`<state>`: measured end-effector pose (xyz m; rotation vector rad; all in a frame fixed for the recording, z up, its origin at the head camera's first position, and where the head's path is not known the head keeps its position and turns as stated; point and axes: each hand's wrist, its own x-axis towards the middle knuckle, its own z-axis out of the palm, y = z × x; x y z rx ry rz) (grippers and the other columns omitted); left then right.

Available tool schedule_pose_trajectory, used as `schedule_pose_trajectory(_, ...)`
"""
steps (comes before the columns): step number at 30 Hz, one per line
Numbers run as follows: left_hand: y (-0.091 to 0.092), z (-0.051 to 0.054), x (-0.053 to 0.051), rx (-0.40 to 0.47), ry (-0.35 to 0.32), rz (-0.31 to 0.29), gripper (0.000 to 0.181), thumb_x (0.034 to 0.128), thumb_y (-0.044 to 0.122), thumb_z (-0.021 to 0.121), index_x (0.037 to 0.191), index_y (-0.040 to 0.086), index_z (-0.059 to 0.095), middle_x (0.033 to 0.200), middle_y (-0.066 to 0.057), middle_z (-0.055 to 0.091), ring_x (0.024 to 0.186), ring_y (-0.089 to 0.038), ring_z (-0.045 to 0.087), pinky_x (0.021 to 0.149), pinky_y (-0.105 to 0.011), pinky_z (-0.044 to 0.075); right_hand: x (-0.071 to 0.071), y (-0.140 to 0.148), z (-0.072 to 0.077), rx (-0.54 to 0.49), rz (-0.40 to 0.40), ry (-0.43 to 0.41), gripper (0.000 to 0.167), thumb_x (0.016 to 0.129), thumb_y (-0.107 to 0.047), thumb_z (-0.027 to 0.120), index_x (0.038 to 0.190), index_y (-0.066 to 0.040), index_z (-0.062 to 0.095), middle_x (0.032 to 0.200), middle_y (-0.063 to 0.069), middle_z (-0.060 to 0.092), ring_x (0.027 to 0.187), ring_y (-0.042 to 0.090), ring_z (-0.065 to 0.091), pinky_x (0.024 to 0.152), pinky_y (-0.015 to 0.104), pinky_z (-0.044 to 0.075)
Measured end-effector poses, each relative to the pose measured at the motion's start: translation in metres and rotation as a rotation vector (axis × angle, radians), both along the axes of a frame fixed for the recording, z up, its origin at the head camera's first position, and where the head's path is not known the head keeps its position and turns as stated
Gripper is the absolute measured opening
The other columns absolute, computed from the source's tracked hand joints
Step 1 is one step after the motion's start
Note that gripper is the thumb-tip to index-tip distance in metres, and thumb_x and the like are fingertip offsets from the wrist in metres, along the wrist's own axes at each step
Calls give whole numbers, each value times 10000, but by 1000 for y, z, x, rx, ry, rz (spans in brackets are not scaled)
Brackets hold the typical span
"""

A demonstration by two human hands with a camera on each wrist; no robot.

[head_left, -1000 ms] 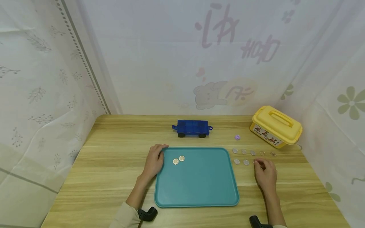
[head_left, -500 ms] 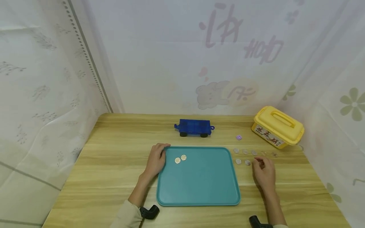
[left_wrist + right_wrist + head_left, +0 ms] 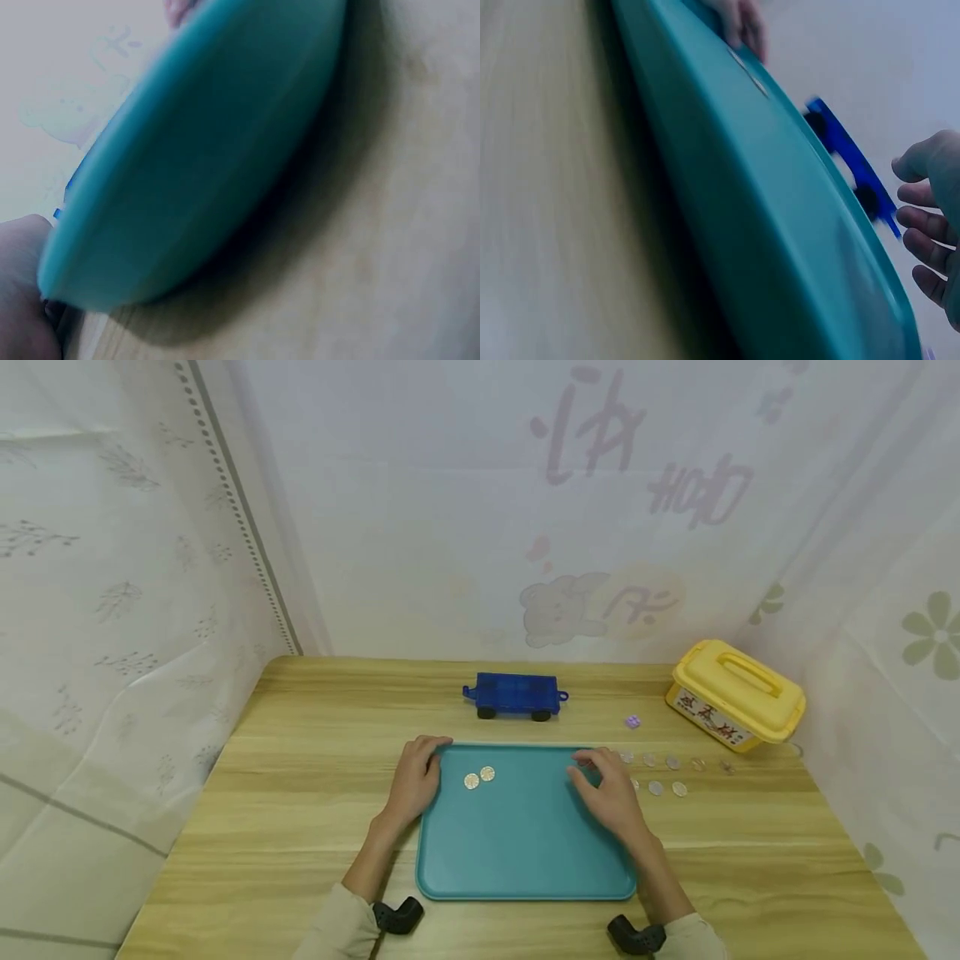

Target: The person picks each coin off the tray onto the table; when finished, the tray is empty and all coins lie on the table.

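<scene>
The teal tray (image 3: 517,852) lies flat on the table. My left hand (image 3: 412,781) holds its far left corner, fingers along the back rim and thumb at the side. Beside that hand, two gold coins (image 3: 479,777) lie in the tray. Over the tray's right side hovers my right hand (image 3: 617,793), fingers loosely bent and apart from the thumb; in the right wrist view this hand (image 3: 934,217) shows nothing between its fingers. Just right of the tray, several silver coins (image 3: 656,788) lie in two rows, some partly hidden behind the right hand.
A blue toy wagon (image 3: 517,693) stands behind the tray. At the back right sits a yellow lidded box (image 3: 735,693) with a handle, and a small purple piece (image 3: 633,722) lies to its left. Curtains with printed patterns (image 3: 562,610) enclose the table.
My right hand has moved left from the lower row of silver coins to above the tray's right side; the coin it was touching lies on the table. The left hand stays at the corner.
</scene>
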<state>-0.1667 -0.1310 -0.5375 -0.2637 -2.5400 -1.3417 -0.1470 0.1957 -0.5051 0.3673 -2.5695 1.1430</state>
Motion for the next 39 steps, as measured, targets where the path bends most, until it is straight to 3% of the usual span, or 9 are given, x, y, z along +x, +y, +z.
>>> schedule_pose_trajectory(10, -2, -2, -1, 4, -24, 4, 329, 967, -44, 508, 1214, 80, 688, 1191, -105, 663, 1062, -281, 548, 918, -444, 487, -10, -68, -6, 77, 157, -88, 230, 902, -200, 737, 1107, -96, 719, 1028, 25, 680, 974, 201, 613, 856, 408, 490)
schedule_pose_trajectory(17, 1, -1, 0, -1, -15, -6, 328, 961, -50, 516, 1215, 68, 686, 1192, -118, 667, 1055, -291, 553, 902, -448, 490, -11, -102, -13, 105, 155, -141, 268, 913, -256, 719, 1140, -113, 721, 1077, 51, 666, 1027, 241, 603, 929, 470, 457)
schedule_pose_trajectory(22, 2, -1, 0, -3, -5, 2, 328, 958, -46, 518, 1214, 68, 688, 1194, -112, 667, 1064, -285, 556, 895, -459, 495, -12, -108, -20, 119, 148, -101, 279, 909, -277, 714, 1143, -126, 732, 1082, 54, 668, 1036, 260, 600, 933, 494, 451)
schedule_pose_trajectory(29, 0, 0, 0, -2, -45, 3, 336, 973, -30, 502, 1234, 85, 680, 1216, -102, 655, 1073, -276, 540, 907, -438, 487, -12, -111, -24, 199, 163, -37, 236, 917, -253, 712, 1129, -156, 747, 1056, 25, 642, 956, 218, 560, 878, 443, 447)
schedule_pose_trajectory(39, -1, 0, -2, -1, -45, -3, 336, 971, -35, 500, 1230, 79, 680, 1212, -111, 655, 1075, -280, 541, 915, -438, 485, -14, -110, -18, 171, 195, -115, 146, 918, -229, 706, 1044, -158, 689, 988, 12, 624, 899, 179, 533, 860, 418, 413)
